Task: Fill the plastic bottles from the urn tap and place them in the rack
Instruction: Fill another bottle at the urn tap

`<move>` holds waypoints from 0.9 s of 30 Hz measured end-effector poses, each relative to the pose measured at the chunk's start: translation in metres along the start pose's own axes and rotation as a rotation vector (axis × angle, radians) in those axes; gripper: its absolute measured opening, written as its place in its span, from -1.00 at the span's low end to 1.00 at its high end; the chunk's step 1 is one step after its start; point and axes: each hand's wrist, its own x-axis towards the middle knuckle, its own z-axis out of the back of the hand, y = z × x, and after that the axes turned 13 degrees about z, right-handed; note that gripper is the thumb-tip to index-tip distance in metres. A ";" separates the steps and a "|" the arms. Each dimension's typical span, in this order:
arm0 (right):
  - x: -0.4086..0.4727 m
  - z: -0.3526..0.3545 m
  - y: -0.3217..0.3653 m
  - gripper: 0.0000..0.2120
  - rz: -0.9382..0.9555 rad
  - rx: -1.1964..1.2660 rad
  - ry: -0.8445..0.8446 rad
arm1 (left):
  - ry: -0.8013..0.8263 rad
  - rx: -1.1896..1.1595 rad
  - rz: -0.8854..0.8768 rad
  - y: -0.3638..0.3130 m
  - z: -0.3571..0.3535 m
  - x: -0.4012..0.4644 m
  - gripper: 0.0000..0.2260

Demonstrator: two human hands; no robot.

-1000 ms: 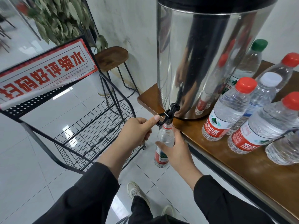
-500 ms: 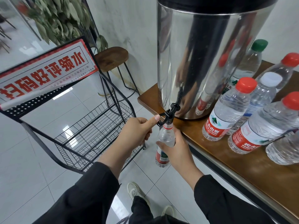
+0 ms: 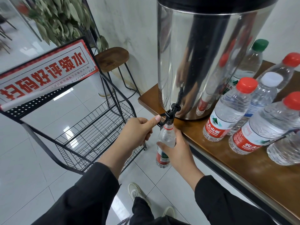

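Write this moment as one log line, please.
step: filling | left hand: on tap lever | right hand: holds bottle under tap | rack: no bottles

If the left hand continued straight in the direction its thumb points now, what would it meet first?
The left hand already has its thumb on the black tap lever. Going on that way, up and to the right, it would likely meet the tap first, then the steel urn wall. Depth is hard to judge.

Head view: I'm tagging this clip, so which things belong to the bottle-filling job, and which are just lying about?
In the job:
- urn and its tap, left hand on the lever
- uncapped bottle, held under the tap by the right hand
- capped bottles on the table
- wire rack

Lying about:
- stool
- plant
- red sign
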 end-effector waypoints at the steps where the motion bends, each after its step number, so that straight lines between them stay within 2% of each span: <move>1: 0.000 0.000 0.000 -0.24 -0.001 0.000 0.000 | -0.001 0.007 0.001 0.000 0.000 0.000 -0.49; 27: 0.000 0.000 0.001 -0.21 -0.024 0.043 0.004 | 0.010 0.022 -0.048 -0.015 -0.003 -0.004 -0.57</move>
